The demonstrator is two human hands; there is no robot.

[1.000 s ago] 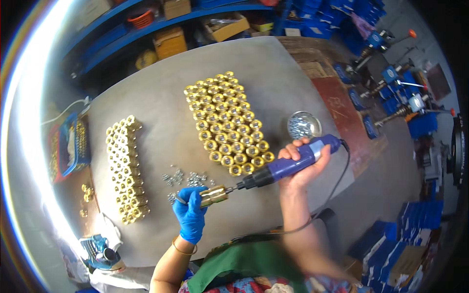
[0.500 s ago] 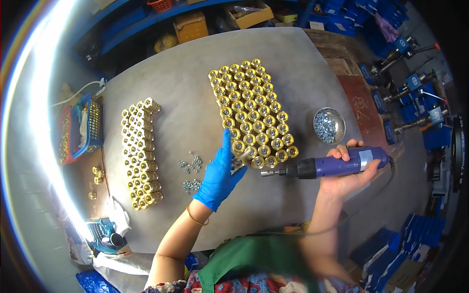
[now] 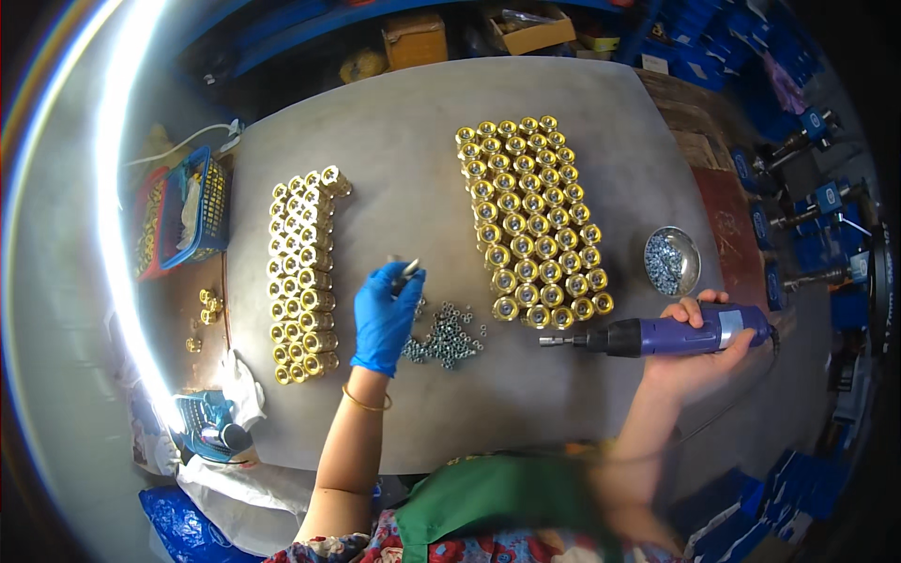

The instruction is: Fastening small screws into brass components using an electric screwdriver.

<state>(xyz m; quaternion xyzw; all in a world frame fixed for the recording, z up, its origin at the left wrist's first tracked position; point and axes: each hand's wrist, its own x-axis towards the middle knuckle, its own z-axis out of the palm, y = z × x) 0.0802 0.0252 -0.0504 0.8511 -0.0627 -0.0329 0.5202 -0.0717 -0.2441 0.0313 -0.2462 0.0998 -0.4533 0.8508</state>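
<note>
My left hand (image 3: 383,319), in a blue glove, is closed on a small silvery pointed piece (image 3: 406,272); its kind does not show clearly. The hand hovers between two groups of brass fittings, just left of a loose pile of small nuts (image 3: 449,340). My right hand (image 3: 699,347), bare, is wrapped round a purple electric screwdriver (image 3: 671,335). Its socket bit (image 3: 556,342) points left, just below the near edge of the larger block of brass fittings (image 3: 535,220). A smaller block of brass fittings (image 3: 302,277) stands on the left.
A metal bowl of small nuts (image 3: 672,261) stands at the right of the grey table (image 3: 404,159). Blue and red baskets (image 3: 202,211) and a few loose brass fittings (image 3: 210,305) are at the left. Blue-bodied tools (image 3: 826,197) line the far right; a cord trails from the screwdriver.
My left hand has moved left, away from the larger brass block, uncovering the nut pile. The screwdriver remains in my right hand. The whole view has shifted a little.
</note>
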